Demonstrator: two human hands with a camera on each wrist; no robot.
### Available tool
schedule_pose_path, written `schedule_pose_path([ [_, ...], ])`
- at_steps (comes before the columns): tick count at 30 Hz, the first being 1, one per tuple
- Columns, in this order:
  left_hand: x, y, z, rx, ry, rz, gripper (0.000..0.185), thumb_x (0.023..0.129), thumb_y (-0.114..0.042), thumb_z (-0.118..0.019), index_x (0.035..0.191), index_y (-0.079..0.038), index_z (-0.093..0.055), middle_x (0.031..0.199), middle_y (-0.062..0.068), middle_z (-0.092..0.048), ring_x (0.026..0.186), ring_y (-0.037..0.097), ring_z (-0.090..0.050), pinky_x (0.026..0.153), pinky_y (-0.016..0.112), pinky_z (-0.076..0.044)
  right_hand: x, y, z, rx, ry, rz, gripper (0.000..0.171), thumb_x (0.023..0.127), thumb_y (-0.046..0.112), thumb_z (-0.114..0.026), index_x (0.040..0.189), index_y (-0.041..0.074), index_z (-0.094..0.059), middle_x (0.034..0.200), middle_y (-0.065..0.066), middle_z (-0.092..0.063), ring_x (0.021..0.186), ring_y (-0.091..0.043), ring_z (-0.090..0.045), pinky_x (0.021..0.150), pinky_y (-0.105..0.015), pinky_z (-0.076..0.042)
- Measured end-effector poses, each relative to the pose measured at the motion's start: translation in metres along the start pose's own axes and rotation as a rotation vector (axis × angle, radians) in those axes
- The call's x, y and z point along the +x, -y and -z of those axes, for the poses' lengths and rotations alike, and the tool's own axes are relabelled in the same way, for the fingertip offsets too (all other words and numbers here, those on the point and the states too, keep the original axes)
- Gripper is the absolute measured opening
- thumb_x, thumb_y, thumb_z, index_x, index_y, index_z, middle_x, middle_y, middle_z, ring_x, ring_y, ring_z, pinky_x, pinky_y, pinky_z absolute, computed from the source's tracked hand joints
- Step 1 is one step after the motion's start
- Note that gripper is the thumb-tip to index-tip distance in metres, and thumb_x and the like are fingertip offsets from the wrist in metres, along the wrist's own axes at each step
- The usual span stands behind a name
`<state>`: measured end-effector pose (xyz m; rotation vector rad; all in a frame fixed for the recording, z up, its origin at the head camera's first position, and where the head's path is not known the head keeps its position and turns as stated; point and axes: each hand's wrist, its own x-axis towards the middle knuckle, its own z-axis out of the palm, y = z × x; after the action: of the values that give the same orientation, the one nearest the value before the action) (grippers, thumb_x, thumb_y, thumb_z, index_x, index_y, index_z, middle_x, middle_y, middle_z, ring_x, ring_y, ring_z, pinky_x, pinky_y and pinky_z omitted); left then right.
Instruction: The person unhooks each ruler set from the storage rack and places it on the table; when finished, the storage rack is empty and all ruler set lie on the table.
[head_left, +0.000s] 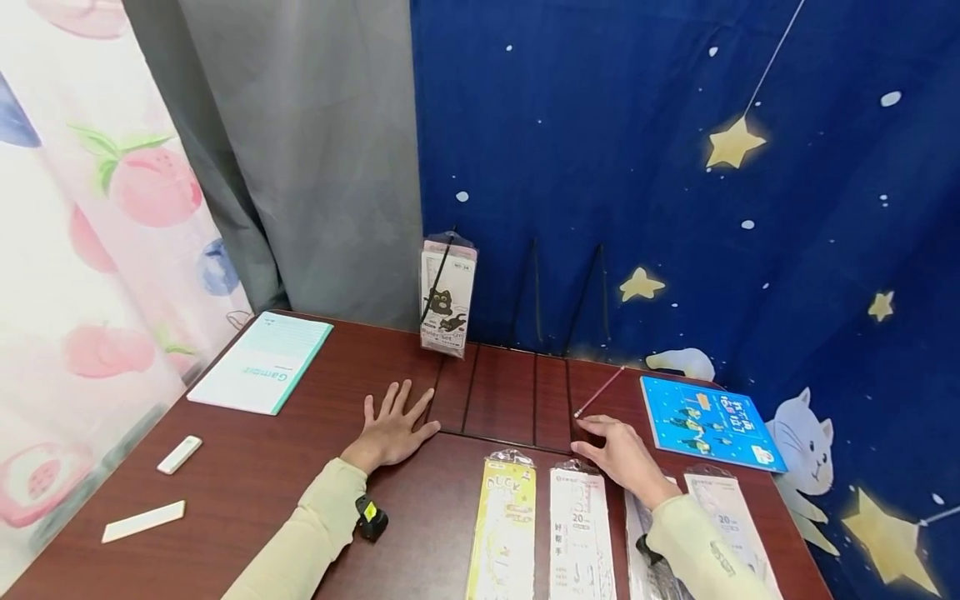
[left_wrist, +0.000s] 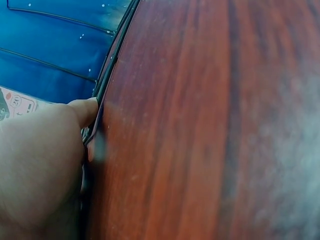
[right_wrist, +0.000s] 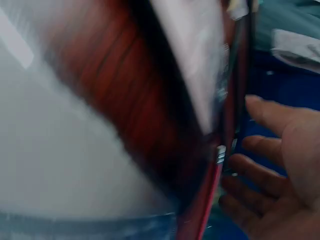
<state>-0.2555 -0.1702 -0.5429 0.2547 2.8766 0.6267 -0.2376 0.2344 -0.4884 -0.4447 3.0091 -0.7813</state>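
Note:
My left hand [head_left: 392, 427] lies palm down on the table with its fingers spread, fingertips by the left edge of a black wire display rack [head_left: 500, 439]. In the left wrist view, its thumb [left_wrist: 85, 111] is beside the dark wire. My right hand [head_left: 621, 450] hovers low at the rack's front right corner, its fingers loosely extended and holding nothing. Just beyond its fingertips lies a pink pencil [head_left: 600, 392], also seen as a red pencil [right_wrist: 212, 192] in the right wrist view. A ruler set [head_left: 447, 297] in clear packaging hangs on the rack's left hook.
Several packaged ruler sets line the near side, including a yellow one [head_left: 502, 529] and a white one [head_left: 581, 533], partly under my right forearm. A blue book [head_left: 708, 421] lies right; a pale notebook [head_left: 262, 362], white eraser-like block [head_left: 179, 455] and white strip [head_left: 143, 522] lie left.

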Motion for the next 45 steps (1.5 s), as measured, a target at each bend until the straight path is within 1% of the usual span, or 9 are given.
schedule_pose_path([
  [6, 0.002, -0.001, -0.003, 0.011, -0.006, -0.004, 0.070, 0.107, -0.062, -0.037, 0.167, -0.030, -0.019, 0.176, 0.016, -0.004, 0.163, 0.040, 0.003, 0.122, 0.072, 0.008, 0.000, -0.005, -0.014, -0.002, 0.049, 0.015, 0.058, 0.094, 0.030, -0.077, 0.145, 0.007, -0.061, 0.155, -0.014, -0.055, 0.119, -0.035, -0.069, 0.094, -0.045, -0.057],
  [8, 0.001, -0.001, -0.002, 0.008, -0.009, -0.003, 0.070, 0.107, -0.061, -0.038, 0.167, -0.030, -0.020, 0.176, 0.016, -0.004, 0.163, 0.040, 0.003, 0.122, 0.072, 0.008, 0.000, -0.003, -0.016, -0.012, 0.053, 0.009, 0.059, 0.095, 0.032, -0.076, 0.146, 0.008, -0.060, 0.157, -0.014, -0.053, 0.121, -0.036, -0.068, 0.098, -0.046, -0.057],
  [11, 0.000, -0.003, 0.000, 0.006, -0.015, -0.002, 0.069, 0.108, -0.060, -0.038, 0.167, -0.030, -0.020, 0.176, 0.016, -0.004, 0.163, 0.040, 0.003, 0.122, 0.072, 0.009, 0.000, -0.002, -0.019, -0.032, 0.048, 0.010, 0.059, 0.096, 0.034, -0.075, 0.147, 0.008, -0.059, 0.157, -0.014, -0.052, 0.143, -0.040, -0.051, 0.111, -0.056, -0.048],
  [20, -0.012, -0.009, 0.006, -0.039, -0.047, -0.020, 0.071, 0.107, -0.058, -0.041, 0.166, -0.022, -0.027, 0.174, 0.022, -0.010, 0.161, 0.045, -0.001, 0.122, 0.072, 0.011, -0.001, 0.000, -0.023, -0.053, 0.060, 0.002, 0.058, 0.098, 0.035, -0.072, 0.146, 0.008, -0.059, 0.156, -0.013, -0.053, 0.146, -0.038, -0.049, 0.114, -0.057, -0.044],
  [29, -0.010, -0.016, 0.026, -0.107, -0.040, -0.007, 0.070, 0.107, -0.050, -0.049, 0.165, -0.016, -0.030, 0.171, 0.025, -0.019, 0.159, 0.048, -0.011, 0.120, 0.078, -0.002, 0.000, 0.001, -0.023, -0.066, 0.052, -0.012, 0.058, 0.096, 0.037, -0.074, 0.145, 0.008, -0.061, 0.155, -0.013, -0.054, 0.146, -0.038, -0.049, 0.114, -0.056, -0.044],
  [32, -0.003, -0.016, 0.039, -0.170, -0.132, -0.040, 0.070, 0.106, -0.046, -0.054, 0.162, -0.009, -0.035, 0.166, 0.028, -0.032, 0.154, 0.051, -0.027, 0.119, 0.076, -0.018, 0.000, 0.001, -0.023, -0.066, 0.055, -0.009, 0.058, 0.097, 0.036, -0.073, 0.145, 0.007, -0.061, 0.155, -0.013, -0.054, 0.146, -0.038, -0.048, 0.114, -0.057, -0.044],
  [36, 0.010, -0.012, 0.063, -0.263, -0.350, -0.074, 0.061, 0.103, -0.035, -0.063, 0.153, -0.003, -0.048, 0.152, 0.027, -0.050, 0.142, 0.049, -0.046, 0.114, 0.066, -0.037, -0.001, 0.001, -0.023, -0.067, 0.054, -0.005, 0.057, 0.097, 0.035, -0.074, 0.144, 0.007, -0.061, 0.154, -0.014, -0.054, 0.145, -0.039, -0.049, 0.113, -0.057, -0.045],
  [40, 0.023, -0.011, 0.093, -0.470, -0.555, -0.074, 0.048, 0.100, -0.029, -0.071, 0.141, -0.005, -0.058, 0.139, 0.021, -0.061, 0.128, 0.041, -0.060, 0.109, 0.057, -0.048, -0.001, 0.002, -0.022, -0.074, 0.049, -0.007, 0.057, 0.096, 0.035, -0.074, 0.144, 0.006, -0.061, 0.153, -0.015, -0.055, 0.144, -0.039, -0.050, 0.113, -0.057, -0.045],
  [45, 0.039, -0.015, 0.128, -0.716, -0.636, -0.140, 0.044, 0.098, -0.029, -0.074, 0.134, -0.006, -0.062, 0.135, 0.015, -0.067, 0.121, 0.032, -0.067, 0.105, 0.047, -0.053, 0.000, 0.003, -0.022, -0.071, 0.048, 0.008, 0.057, 0.096, 0.034, -0.074, 0.144, 0.005, -0.062, 0.152, -0.015, -0.056, 0.145, -0.039, -0.050, 0.114, -0.059, -0.043],
])
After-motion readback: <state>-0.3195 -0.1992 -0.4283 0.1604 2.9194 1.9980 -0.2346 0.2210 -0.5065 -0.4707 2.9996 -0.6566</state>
